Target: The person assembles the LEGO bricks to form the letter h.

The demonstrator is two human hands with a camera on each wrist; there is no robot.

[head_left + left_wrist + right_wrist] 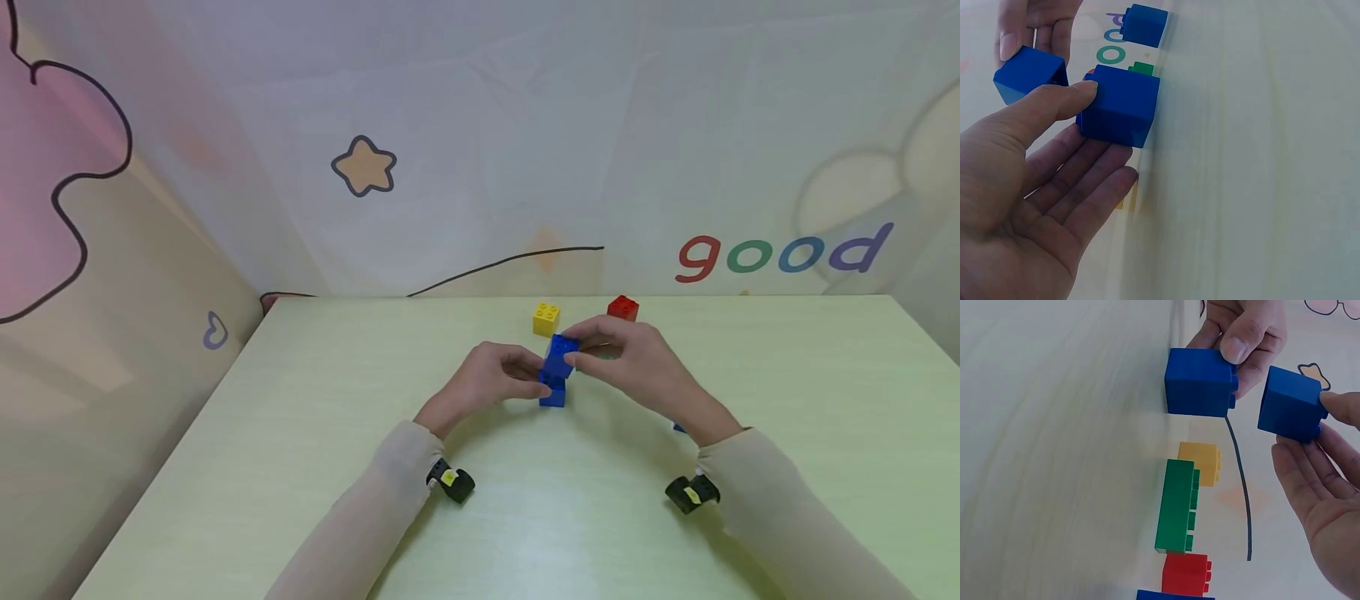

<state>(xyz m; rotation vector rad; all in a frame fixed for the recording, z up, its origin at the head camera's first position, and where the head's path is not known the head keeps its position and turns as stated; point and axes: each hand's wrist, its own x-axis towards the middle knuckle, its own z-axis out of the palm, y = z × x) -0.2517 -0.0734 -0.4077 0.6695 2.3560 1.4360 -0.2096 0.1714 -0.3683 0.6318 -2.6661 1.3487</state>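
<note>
My left hand (pixel 487 379) pinches the lower blue brick (pixel 553 395), thumb on the near side and fingers behind. That brick stands on the table with its studs upward. Above it, my right hand (pixel 626 358) holds a second blue brick (pixel 561 354) between thumb and fingers. In the right wrist view a gap separates this upper, slightly tilted brick (pixel 1291 403) from the studs of the lower brick (pixel 1200 381). The left wrist view shows the upper brick's (pixel 1032 72) hollow underside edge facing the lower brick (pixel 1119 106).
Behind the hands stand a yellow brick (pixel 546 319) and a red brick (pixel 622 307). A long green brick (pixel 1175 506) stands beyond the right hand, mostly hidden in the head view. Another blue brick (pixel 679 428) peeks out by the right wrist. A printed cloth (pixel 465 167) hangs behind the table.
</note>
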